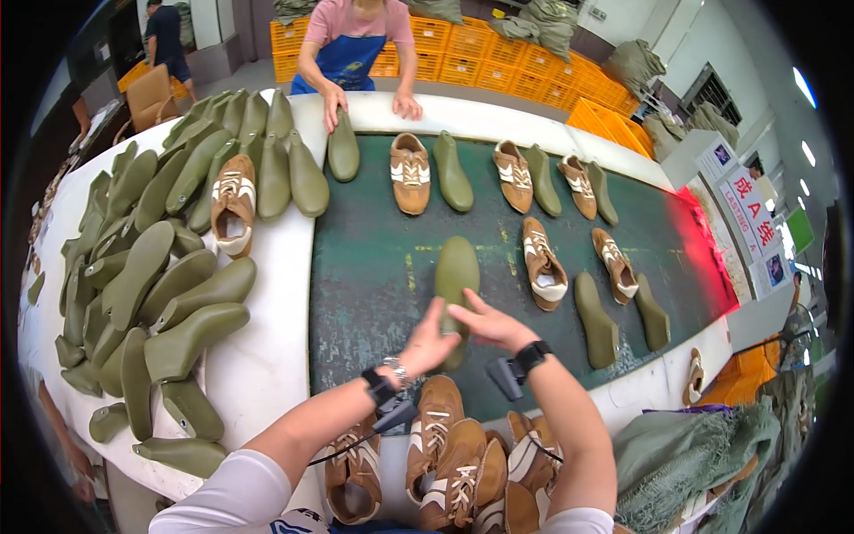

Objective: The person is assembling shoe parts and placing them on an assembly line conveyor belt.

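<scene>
Between my two hands is an olive-green shoe last (457,267), over the near middle of the dark green belt (374,294). My left hand (431,340) is closed around its near part from the left. On the other side my right hand (491,322) grips it, thumb and fingers against its edge. Just below my wrists, several brown sneakers (436,427) with white stripes and laces crowd the near edge. Pairs of one sneaker and one last stand on the belt, such as the sneaker (410,173) beside the last (454,173) at the far side.
A big heap of green lasts (147,267) covers the white table (276,294) at left, with one sneaker (233,205) on it. Across the belt, a co-worker in a blue apron (350,64) touches another last (342,151). Orange crates (471,53) line the back; green sacking (694,454) lies at right.
</scene>
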A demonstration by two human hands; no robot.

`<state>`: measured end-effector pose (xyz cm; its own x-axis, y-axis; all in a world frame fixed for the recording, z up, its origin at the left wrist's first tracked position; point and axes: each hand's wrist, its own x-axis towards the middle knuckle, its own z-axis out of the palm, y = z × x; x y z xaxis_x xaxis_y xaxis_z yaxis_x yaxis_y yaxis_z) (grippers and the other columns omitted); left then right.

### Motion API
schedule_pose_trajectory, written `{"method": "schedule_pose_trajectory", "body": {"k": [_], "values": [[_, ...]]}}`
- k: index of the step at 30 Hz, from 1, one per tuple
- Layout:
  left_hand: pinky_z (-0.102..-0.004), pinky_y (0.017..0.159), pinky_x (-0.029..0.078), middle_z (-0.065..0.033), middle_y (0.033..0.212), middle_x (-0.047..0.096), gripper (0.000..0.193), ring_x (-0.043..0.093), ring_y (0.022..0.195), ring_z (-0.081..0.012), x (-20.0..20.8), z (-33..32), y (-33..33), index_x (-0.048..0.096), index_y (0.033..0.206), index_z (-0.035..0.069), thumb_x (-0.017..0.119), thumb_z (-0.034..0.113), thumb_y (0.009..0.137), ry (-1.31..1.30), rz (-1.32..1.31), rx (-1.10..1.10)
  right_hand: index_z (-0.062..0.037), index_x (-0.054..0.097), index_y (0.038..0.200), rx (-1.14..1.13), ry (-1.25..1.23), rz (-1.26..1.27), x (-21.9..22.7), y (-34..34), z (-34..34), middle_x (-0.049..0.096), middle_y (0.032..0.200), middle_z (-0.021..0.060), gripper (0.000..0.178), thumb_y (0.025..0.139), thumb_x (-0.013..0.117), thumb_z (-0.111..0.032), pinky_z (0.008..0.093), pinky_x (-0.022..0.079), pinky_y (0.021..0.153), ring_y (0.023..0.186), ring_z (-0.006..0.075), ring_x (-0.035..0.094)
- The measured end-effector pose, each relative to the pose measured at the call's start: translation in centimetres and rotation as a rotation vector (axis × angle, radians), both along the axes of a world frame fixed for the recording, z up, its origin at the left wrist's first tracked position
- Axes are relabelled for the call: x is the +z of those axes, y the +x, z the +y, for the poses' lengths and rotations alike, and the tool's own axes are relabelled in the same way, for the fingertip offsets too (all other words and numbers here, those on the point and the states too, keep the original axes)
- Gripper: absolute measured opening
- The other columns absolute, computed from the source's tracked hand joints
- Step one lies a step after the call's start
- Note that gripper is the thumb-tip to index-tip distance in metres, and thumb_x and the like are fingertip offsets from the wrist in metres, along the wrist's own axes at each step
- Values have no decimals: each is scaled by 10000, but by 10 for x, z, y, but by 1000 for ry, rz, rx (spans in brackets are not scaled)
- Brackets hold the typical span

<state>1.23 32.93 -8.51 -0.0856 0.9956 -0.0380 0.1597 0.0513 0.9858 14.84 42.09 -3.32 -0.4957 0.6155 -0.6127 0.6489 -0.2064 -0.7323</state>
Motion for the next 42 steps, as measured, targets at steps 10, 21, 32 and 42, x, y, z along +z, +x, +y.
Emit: {"method": "schedule_pose_trajectory", "body": {"k": [10,21,32,42], "values": [[-405,884,434,-206,1086,574,550,547,1000,-346,5,-63,-13,445,1290,36,591,201,787,-2,475,-729,-244,285,1409,156,512,-712,-38,28,-2,571,1177,184,723,773,618,-158,412,475,868,1035,320,586],[-448,960,373,-137,1071,600,393,496,1106,-348,136,-158,39,576,1080,46,656,178,719,611,709,-717,-59,500,1245,183,981,-306,304,130,-169,642,989,168,470,816,578,-233,384,497,770,902,320,618],[-418,940,394,-164,1136,557,441,492,1113,-361,270,-263,244,542,1160,41,656,107,738,1229,74,-1118,-59,530,1201,-1226,853,359,340,399,-556,647,914,66,311,913,525,-175,259,521,721,763,122,630],[-480,1008,305,-165,1341,379,596,369,1232,-358,243,-392,320,398,1320,88,551,84,744,1020,-150,-2170,-10,606,1028,-1381,1000,111,219,449,-505,639,777,48,213,875,555,-150,223,487,612,668,101,599]]}}
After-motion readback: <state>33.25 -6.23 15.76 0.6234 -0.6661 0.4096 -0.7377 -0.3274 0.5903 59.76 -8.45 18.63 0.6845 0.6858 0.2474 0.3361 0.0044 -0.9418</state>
